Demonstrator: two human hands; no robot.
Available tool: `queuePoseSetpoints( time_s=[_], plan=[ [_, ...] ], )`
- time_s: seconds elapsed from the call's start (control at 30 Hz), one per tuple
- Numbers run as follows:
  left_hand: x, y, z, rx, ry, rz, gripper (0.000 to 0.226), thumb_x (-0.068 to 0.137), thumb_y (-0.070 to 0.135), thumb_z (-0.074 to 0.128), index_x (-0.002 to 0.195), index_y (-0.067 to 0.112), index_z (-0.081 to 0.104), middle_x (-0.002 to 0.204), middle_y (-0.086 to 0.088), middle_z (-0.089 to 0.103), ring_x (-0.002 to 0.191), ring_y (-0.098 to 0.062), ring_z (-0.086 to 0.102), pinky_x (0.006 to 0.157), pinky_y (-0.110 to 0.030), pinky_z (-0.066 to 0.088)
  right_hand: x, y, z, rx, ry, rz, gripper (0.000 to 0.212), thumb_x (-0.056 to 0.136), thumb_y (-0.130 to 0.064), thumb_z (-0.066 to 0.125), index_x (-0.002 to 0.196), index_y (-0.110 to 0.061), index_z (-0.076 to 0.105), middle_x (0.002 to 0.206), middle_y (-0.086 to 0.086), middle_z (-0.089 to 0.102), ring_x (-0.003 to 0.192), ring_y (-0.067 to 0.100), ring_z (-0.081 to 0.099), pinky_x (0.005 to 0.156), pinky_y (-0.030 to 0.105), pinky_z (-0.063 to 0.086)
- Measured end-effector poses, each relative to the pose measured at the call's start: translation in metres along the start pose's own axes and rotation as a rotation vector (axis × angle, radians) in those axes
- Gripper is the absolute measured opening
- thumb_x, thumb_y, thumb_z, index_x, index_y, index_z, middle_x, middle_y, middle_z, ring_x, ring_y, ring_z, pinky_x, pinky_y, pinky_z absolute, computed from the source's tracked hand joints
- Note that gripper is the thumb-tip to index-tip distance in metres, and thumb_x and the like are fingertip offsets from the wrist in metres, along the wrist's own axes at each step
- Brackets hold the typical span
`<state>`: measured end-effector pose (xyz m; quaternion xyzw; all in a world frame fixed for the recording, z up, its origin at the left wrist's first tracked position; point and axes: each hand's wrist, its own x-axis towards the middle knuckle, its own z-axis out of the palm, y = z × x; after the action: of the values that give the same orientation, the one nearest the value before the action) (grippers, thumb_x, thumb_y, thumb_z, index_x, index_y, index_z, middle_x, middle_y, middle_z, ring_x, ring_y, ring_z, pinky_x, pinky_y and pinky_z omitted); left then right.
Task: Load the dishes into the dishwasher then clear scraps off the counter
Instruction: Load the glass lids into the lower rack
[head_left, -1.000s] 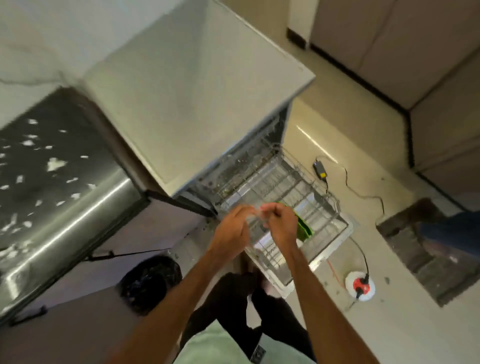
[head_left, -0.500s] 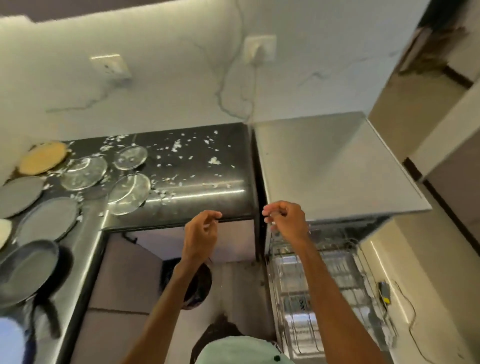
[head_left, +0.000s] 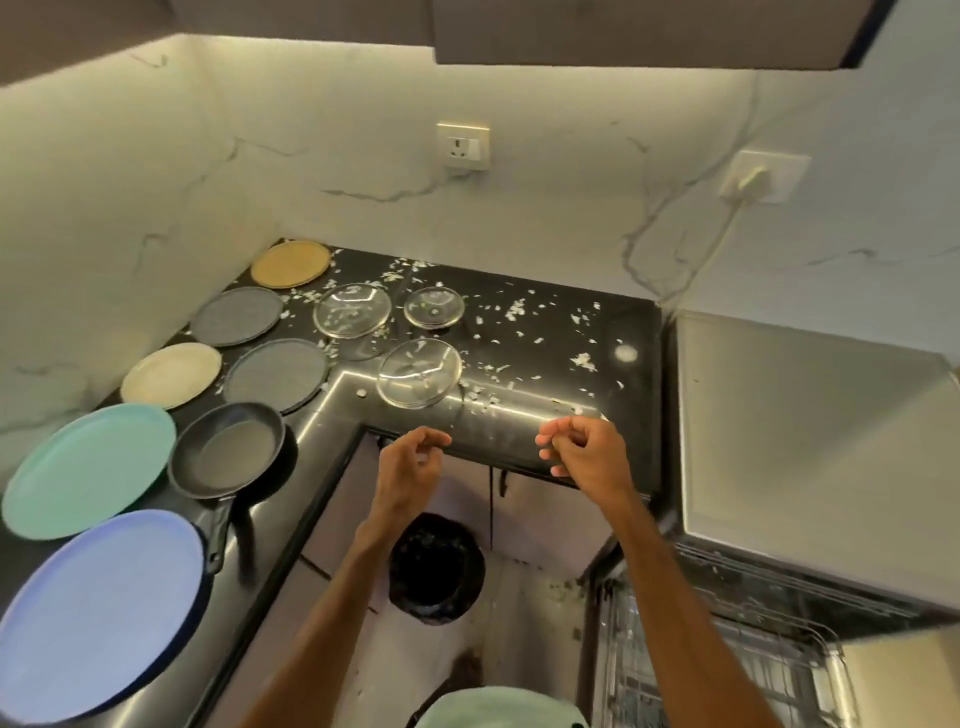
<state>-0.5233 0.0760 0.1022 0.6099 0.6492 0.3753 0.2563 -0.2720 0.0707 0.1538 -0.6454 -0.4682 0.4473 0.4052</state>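
Both hands are raised just in front of the near edge of the black counter (head_left: 550, 332). The left hand (head_left: 410, 462) has its fingers loosely curled and the thumb apart, with nothing in it. The right hand (head_left: 587, 452) is curled a bit tighter, thumb close to the fingertips; I see nothing held there, though a tiny scrap would be too small to tell.

The dishes are on the counter. Three clear glass dishes sit in the corner: a large glass dish (head_left: 352, 310) at the far left, a small glass dish (head_left: 434, 307) to its right, and a near glass dish (head_left: 418, 373) close to the counter edge. Along the left run, from far to near, lie a tan plate (head_left: 291, 263), a far grey plate (head_left: 236, 316), a cream plate (head_left: 171, 374) beside a near grey plate (head_left: 275, 375), a green plate (head_left: 91, 467) beside a black frying pan (head_left: 228, 449), and a blue plate (head_left: 98, 608).

White scraps (head_left: 583, 361) are scattered over the counter, around and on the glass dishes.

To the right stands the dishwasher (head_left: 805, 441), its wire rack (head_left: 727, 675) pulled out at the near right. A bin with a black liner (head_left: 436, 566) sits on the floor below the hands.
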Motion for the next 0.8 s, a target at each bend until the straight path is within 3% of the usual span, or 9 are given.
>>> queuePoseSetpoints(
  time_s=[0.17, 0.5, 0.67, 0.8],
  plan=[
    [0.018, -0.042, -0.039, 0.042, -0.001, -0.078, 0.026, 0.090, 0.004, 0.063, 0.099, 0.026, 0.074, 0.092, 0.018, 0.071, 0.086, 0.010, 0.065, 0.074, 0.001, 0.043, 0.029, -0.004, 0.058, -0.018, -0.089, 0.011, 0.024, 0.096, 0.003, 0.054, 0.094, -0.009, 0.075, 0.087, 0.004, 0.079, 0.076, 0.017, 0.075, 0.064, 0.035, 0.061],
    [0.060, -0.076, -0.080, 0.012, 0.063, -0.165, 0.026, 0.089, 0.001, 0.062, 0.099, 0.021, 0.077, 0.094, 0.013, 0.075, 0.085, 0.007, 0.068, 0.074, -0.003, 0.047, 0.085, -0.016, 0.124, -0.045, -0.196, 0.085, 0.023, 0.096, 0.004, 0.054, 0.100, -0.007, 0.073, 0.093, 0.007, 0.078, 0.079, 0.016, 0.072, 0.062, 0.026, 0.058],
    [0.071, -0.081, -0.087, 0.014, 0.115, -0.193, 0.029, 0.087, -0.002, 0.062, 0.098, 0.022, 0.077, 0.095, 0.015, 0.075, 0.087, 0.006, 0.068, 0.080, -0.007, 0.050, 0.120, -0.020, 0.143, -0.045, -0.235, 0.050, 0.017, 0.092, 0.002, 0.065, 0.095, -0.011, 0.075, 0.089, 0.003, 0.079, 0.081, 0.015, 0.074, 0.067, 0.030, 0.061],
    [0.089, -0.081, -0.082, 0.050, 0.130, -0.237, 0.039, 0.083, -0.011, 0.058, 0.100, 0.019, 0.076, 0.090, 0.012, 0.072, 0.075, 0.007, 0.062, 0.073, -0.007, 0.049, 0.157, -0.025, 0.150, -0.066, -0.216, 0.033, 0.012, 0.086, 0.000, 0.075, 0.094, -0.009, 0.077, 0.084, 0.006, 0.078, 0.074, 0.013, 0.074, 0.062, 0.026, 0.061]
  ],
)
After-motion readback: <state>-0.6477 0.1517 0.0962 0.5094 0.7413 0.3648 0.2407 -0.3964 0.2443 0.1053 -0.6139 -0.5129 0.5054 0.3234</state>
